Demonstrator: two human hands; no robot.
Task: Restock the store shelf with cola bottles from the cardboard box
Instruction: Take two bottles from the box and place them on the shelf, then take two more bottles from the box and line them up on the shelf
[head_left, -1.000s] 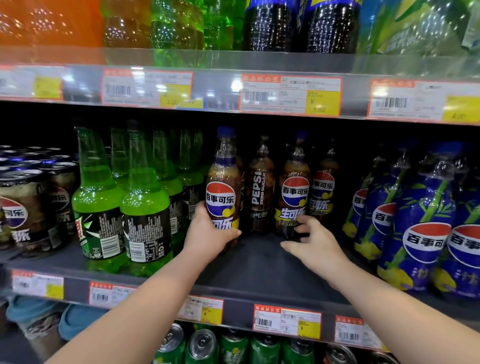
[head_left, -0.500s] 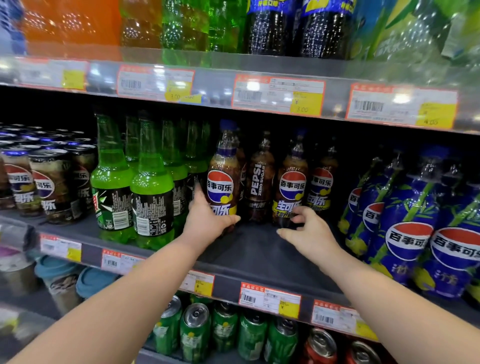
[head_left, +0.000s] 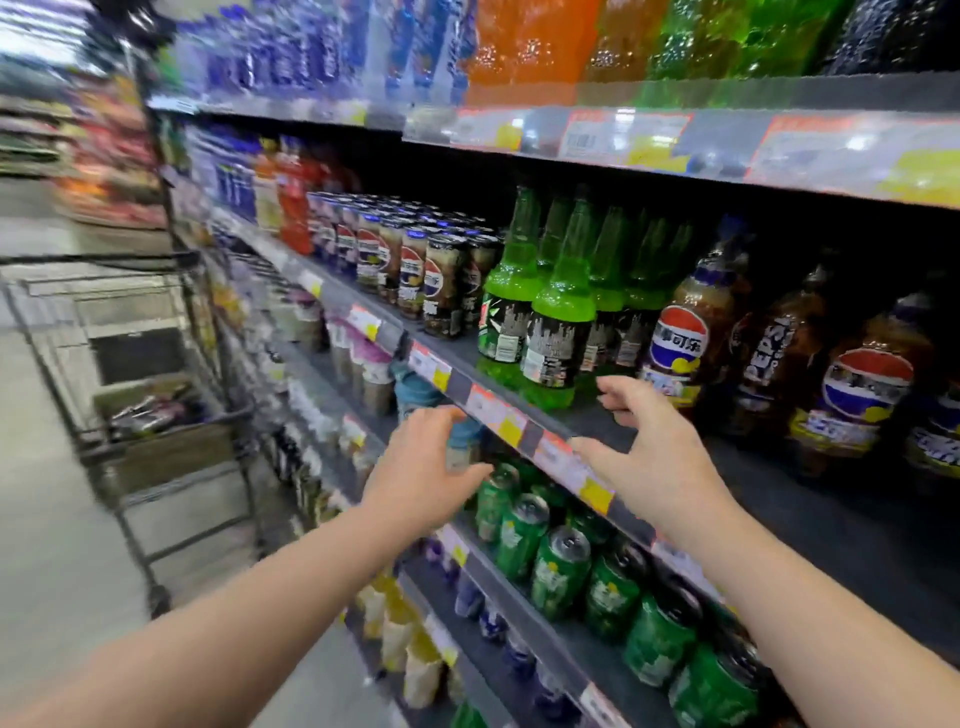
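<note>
Looking first at what is nearest, we see both forearms reaching forward with both hands empty. The left hand (head_left: 426, 475) hangs in front of the shelf edge (head_left: 519, 431), its fingers spread and loosely curled, holding nothing. The right hand (head_left: 652, 457) is also open, its fingers curved just above the edge, close to the green bottles (head_left: 550, 332) but not touching them. Below the edge lie rows of green cans (head_left: 561, 571). Farther right on the shelf stand the cola bottles (head_left: 680, 338), upright, with bare shelf floor in front of them. To the far left stands a wire cart (head_left: 156, 415); something dark lies in it, but the picture is blurred and we cannot tell if the cardboard box is there.

We judge that the next move is to fetch more bottles. The risk is that a hand passing near the edge knocks a green bottle, because these stand close to the front. A quick turn toward the cart could cause this.
</note>
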